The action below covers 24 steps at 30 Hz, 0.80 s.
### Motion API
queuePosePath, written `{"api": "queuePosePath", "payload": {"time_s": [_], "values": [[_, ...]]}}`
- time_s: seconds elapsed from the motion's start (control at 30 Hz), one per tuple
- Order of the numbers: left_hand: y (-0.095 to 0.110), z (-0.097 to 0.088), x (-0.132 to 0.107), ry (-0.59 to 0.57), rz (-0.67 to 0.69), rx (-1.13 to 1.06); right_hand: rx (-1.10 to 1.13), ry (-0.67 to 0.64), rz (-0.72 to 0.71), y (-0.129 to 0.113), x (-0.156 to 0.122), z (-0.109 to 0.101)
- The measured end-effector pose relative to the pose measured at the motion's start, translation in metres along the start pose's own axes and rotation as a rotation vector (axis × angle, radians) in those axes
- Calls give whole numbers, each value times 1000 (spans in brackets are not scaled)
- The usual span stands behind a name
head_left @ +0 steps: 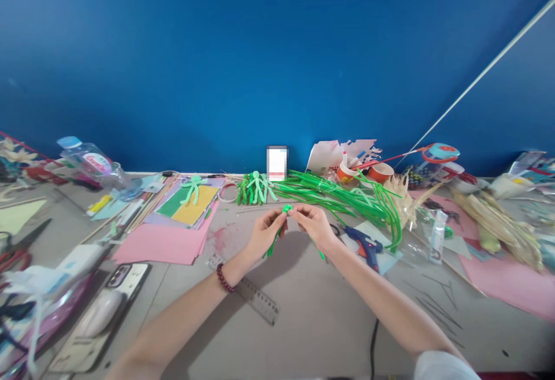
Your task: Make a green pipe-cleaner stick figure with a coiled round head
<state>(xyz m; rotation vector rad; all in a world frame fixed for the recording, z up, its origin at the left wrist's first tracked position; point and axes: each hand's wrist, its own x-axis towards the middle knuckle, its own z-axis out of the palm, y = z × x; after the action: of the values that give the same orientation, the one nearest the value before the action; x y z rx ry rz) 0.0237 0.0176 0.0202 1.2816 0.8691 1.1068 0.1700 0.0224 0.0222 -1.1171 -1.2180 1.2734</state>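
Note:
My left hand (264, 232) and my right hand (314, 225) meet above the grey table (312, 310), both pinched on a green pipe cleaner (286, 210). Its top is curled into a small loop between my fingertips. Its loose ends hang down below my left palm and under my right wrist. A dark bead bracelet (225, 279) sits on my left wrist. Beyond my hands lie finished green pipe-cleaner figures (255, 188) and a long bundle of green pipe cleaners (347, 198).
A clear ruler (254, 293) lies under my left forearm. A blue glue gun (366, 245) rests right of my right hand. Pink paper (160, 244), a phone (121, 276), scissors (19, 247), a water bottle (93, 163) and paper cups (381, 172) crowd the table.

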Motion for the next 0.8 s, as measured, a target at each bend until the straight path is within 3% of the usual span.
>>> {"api": "queuePosePath", "payload": {"time_s": [0.37,0.57,0.8], "values": [[-1,1,-1,42,10,8,-6,-24,5,-2,-2,1],[-2,-1,-3,83,2,212,13,72,28,-1,-2,3],[-1,0,-3,61,45,217,36,-7,13,-4,-2,2]]}}
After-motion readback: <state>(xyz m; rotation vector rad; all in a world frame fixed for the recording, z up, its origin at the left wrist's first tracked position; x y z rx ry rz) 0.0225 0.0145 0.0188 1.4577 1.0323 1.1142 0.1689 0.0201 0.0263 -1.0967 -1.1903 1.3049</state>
